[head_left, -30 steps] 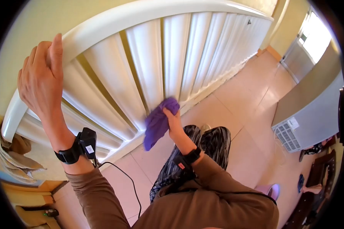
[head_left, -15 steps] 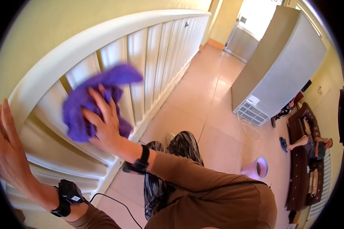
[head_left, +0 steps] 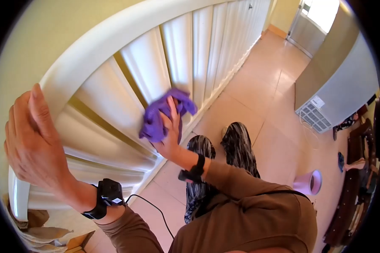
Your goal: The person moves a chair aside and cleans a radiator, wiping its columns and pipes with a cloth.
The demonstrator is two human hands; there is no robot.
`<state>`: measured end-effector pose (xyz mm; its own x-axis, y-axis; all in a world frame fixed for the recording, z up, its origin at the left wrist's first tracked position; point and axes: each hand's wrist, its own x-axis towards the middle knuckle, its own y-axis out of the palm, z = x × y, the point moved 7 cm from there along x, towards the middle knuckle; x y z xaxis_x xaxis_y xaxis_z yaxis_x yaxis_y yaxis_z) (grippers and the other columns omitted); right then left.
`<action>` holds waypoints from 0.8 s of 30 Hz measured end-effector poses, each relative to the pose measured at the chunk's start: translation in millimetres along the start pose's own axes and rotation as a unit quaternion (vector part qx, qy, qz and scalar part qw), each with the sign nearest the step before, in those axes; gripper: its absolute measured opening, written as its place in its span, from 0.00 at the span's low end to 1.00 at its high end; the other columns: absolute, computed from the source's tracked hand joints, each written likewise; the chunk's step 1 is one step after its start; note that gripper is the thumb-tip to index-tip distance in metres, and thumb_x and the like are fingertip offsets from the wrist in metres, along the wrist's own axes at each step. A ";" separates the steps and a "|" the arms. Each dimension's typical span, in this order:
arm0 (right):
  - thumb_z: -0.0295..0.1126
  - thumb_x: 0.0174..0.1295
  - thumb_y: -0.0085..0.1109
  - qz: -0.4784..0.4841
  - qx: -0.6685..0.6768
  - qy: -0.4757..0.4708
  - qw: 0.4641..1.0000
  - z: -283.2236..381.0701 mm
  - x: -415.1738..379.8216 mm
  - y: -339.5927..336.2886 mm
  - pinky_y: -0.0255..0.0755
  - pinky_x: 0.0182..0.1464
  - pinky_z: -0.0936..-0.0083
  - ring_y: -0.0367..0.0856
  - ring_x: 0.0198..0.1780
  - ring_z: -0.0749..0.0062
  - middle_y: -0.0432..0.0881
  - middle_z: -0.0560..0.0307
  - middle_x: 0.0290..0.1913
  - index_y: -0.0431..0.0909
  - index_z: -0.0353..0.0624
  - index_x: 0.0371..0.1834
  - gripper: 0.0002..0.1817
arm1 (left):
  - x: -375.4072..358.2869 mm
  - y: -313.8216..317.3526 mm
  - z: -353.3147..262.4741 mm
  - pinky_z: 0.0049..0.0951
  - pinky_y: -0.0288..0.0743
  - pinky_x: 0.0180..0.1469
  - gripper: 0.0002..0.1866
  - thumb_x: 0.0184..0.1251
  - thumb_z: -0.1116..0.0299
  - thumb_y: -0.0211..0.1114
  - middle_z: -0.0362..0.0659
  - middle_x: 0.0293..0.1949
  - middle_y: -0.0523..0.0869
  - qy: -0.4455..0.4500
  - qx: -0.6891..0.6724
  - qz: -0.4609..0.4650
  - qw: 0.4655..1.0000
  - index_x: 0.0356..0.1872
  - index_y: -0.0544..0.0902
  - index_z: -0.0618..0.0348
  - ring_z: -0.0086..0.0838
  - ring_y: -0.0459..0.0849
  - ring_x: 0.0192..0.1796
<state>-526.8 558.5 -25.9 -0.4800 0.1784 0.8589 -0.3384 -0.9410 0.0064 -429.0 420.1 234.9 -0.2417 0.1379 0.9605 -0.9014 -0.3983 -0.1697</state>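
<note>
While leaning left hand (head_left: 33, 143), thumb apart, on rail (head_left: 114, 38), probably for balance, pressing cloth (head_left: 154, 120) to slats (head_left: 143, 57). Covering it with spread right hand (head_left: 169, 137), likely for control.

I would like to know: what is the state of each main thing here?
White railing: upright
Purple cloth: bunched, against the railing
Left hand: open, resting on the railing
Right hand: holding the cloth
Pink bucket: upright, open at top
Black cable: slack, curved
Door: shut or not, I cannot tell
</note>
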 end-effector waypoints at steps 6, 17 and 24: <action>0.42 0.48 0.71 -0.107 -0.025 -0.132 0.985 71.4 119.3 2.0 0.53 0.65 0.43 0.60 0.66 0.32 0.58 0.43 0.71 0.76 0.51 0.55 0.28 | 1.5 -3.0 -10.2 0.28 0.70 0.32 0.16 0.71 0.50 0.55 0.32 0.27 0.81 0.024 -0.003 0.007 1.000 0.32 0.82 0.48 0.27 0.78 0.29; 0.40 0.35 0.78 0.047 -0.115 -0.035 0.992 -24.9 -47.5 2.9 0.59 0.61 0.43 0.66 0.62 0.34 0.62 0.31 0.65 0.75 0.47 0.45 0.31 | -4.6 0.8 -10.9 0.26 0.70 0.32 0.17 0.70 0.49 0.56 0.30 0.28 0.84 -0.029 -0.006 0.013 0.999 0.31 0.84 0.48 0.23 0.81 0.30; 0.39 0.39 0.76 0.098 -0.094 0.042 0.990 -67.2 -128.6 -5.1 0.55 0.63 0.38 0.63 0.62 0.29 0.63 0.37 0.66 0.70 0.48 0.53 0.35 | -1.0 1.0 -0.5 0.27 0.73 0.33 0.17 0.69 0.47 0.57 0.31 0.28 0.85 0.013 0.036 0.004 0.999 0.32 0.85 0.46 0.27 0.82 0.29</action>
<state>-517.7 559.7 -170.8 -0.6143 0.0293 0.7885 -0.3735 -0.8911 -0.2579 -429.8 420.0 233.7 -0.2595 0.1574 0.9528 -0.8710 -0.4643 -0.1605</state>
